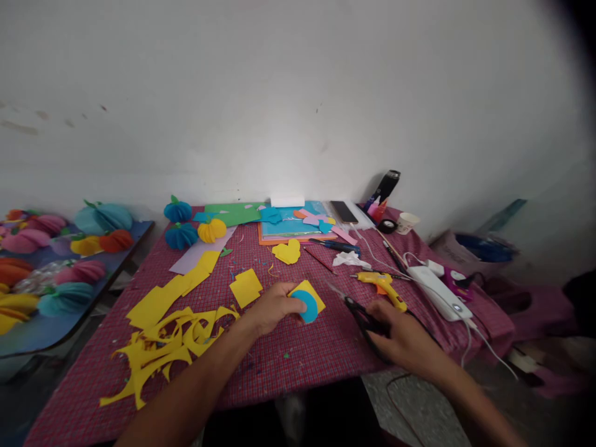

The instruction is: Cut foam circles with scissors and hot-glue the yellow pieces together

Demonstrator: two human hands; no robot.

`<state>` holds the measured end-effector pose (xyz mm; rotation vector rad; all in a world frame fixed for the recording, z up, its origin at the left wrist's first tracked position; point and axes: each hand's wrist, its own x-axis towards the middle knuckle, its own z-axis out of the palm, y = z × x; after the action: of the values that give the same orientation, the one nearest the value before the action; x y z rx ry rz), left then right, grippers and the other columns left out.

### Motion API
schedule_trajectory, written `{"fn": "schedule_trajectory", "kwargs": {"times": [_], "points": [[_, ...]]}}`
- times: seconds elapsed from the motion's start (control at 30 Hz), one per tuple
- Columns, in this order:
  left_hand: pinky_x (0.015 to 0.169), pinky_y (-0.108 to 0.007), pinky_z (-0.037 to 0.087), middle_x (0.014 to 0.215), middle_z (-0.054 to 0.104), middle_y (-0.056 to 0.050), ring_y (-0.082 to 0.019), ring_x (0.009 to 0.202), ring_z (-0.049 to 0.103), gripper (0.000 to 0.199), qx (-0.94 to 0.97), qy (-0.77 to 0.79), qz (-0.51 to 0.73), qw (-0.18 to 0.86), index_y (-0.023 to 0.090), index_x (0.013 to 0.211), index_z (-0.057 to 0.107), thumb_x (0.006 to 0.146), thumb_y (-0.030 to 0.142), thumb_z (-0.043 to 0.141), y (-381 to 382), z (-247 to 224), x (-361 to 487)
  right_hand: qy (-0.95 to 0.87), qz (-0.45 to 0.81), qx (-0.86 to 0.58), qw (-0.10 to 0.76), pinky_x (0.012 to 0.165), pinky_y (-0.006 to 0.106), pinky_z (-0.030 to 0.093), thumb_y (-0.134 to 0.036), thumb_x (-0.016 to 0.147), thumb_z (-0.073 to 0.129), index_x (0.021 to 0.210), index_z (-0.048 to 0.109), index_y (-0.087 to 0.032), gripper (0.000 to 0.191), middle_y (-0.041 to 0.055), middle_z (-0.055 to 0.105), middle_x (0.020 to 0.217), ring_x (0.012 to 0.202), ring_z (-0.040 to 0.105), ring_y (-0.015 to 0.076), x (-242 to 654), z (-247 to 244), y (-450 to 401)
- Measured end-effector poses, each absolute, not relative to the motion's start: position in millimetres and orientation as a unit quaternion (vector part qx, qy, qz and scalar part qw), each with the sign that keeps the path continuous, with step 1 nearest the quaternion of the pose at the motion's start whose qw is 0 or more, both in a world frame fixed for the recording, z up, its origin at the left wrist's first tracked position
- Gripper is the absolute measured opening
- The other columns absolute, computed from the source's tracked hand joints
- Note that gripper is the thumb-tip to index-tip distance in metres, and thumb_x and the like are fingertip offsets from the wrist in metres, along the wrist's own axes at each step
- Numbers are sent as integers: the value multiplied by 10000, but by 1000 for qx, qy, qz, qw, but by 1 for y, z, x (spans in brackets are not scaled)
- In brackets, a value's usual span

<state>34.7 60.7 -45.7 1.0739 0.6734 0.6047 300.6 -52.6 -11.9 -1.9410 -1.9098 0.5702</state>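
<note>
1. Your left hand [275, 308] is pinching a blue disc [306, 305] against a yellow square [318, 293], above the checked tablecloth [279, 372].
2. Your right hand [395, 332] is gripping black-handled scissors [362, 313], whose blades are pointing toward the disc, apart from it.
3. Yellow offcuts [181, 338] are lying left of your left hand.

Table [298, 366]: center to lower left of frame, checked cloth | Lower left: yellow offcuts [181, 341] | Left of center: yellow squares [246, 288] | Center right: glue gun [382, 287], power strip [440, 292] | Upper center: green sheet [233, 215], phone [344, 212]
</note>
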Motion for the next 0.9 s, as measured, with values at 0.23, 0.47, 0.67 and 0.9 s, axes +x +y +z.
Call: {"fn": "schedule_trajectory", "kwargs": {"times": [0.23, 0.47, 0.67, 0.9], "points": [[560, -262, 481, 705, 680, -36, -150, 601, 598, 188, 518, 314, 269, 748, 117, 797, 677, 636, 214, 680, 59, -43, 34, -739, 86, -668, 2, 828, 393, 451, -327, 861, 572, 956, 693, -185, 209, 129, 694, 999, 937, 639, 294, 271, -8, -41], [510, -212, 314, 597, 495, 57, -85, 543, 408, 122, 641, 315, 196, 672, 161, 696, 595, 676, 245, 682, 55, -37, 29, -719, 317, -529, 319, 760, 320, 482, -272, 788, 695, 1082, 663, -224, 300, 39, 688, 1001, 875, 615, 213, 234, 6, -8], [482, -224, 241, 578, 428, 72, -83, 524, 338, 135, 668, 323, 190, 643, 179, 668, 543, 678, 236, 664, 57, -41, 29, -604, 490, -525, 346, 527, 236, 350, -261, 787, 660, 722, 637, -184, 103, -30, 560, 633, 579, 472, 122, 211, -16, 8], [585, -219, 329, 661, 516, 35, -99, 613, 433, 141, 598, 329, 329, 653, 163, 700, 555, 723, 261, 655, 58, -46, 37, -428, 528, -499, 538, 578, 255, 378, -334, 716, 746, 701, 613, -173, 210, -34, 564, 641, 589, 472, 122, 199, -29, -1]]}}
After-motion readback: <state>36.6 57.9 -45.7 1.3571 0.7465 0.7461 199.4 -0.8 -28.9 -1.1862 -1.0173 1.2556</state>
